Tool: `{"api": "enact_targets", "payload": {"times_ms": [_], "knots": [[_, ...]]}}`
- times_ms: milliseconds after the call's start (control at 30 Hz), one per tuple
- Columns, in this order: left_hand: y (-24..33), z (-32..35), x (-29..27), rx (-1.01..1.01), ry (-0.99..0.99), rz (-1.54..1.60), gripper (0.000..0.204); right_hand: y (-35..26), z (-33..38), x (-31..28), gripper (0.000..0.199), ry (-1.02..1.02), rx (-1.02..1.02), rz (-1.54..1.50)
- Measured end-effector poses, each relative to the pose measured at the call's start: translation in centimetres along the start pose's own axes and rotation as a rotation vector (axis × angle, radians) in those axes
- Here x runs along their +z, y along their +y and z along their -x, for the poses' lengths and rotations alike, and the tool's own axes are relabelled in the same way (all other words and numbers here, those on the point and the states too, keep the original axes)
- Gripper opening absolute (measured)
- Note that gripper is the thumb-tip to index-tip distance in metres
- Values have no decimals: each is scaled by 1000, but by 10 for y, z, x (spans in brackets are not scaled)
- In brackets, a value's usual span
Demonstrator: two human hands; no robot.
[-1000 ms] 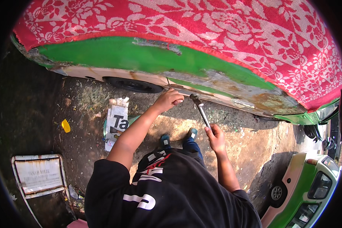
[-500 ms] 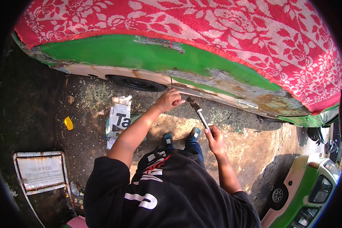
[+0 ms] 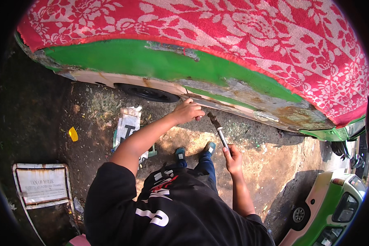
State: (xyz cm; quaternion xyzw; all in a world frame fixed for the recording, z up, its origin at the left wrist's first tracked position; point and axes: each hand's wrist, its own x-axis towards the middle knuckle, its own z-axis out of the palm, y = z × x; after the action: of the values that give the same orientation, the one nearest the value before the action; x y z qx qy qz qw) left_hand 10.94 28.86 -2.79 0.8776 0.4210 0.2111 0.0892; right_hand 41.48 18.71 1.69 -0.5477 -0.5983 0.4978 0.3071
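With the left hand [image 3: 188, 111] wrapped round a thin tool [image 3: 198, 118] at the lower edge of the green van [image 3: 110, 59] and the right hand [image 3: 233, 158] gripping a hammer [image 3: 219, 131], short taps square on the tool's end likely work best

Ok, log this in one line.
left hand: thin tool, by green vehicle; right hand: hammer, head apart from tool; red cloth: over vehicle

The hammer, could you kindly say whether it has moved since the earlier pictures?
Yes; judged against the black wheel, the hammer has moved down the picture, away from the cloth-draped green vehicle.
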Motion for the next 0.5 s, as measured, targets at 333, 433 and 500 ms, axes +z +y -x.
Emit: {"api": "enact_targets", "payload": {"times_ms": [333, 433, 500], "knots": [[-16, -62, 33, 296, -188, 122, 16, 54, 11, -19, 12, 232, 154, -371], [-20, -81, 47, 231, -411, 166, 15, 70, 9, -18, 12, 304, 194, -515], [-17, -87, 49, 220, -415, 102, 18, 87, 7, -17, 12, 358, 217, -600]]}}
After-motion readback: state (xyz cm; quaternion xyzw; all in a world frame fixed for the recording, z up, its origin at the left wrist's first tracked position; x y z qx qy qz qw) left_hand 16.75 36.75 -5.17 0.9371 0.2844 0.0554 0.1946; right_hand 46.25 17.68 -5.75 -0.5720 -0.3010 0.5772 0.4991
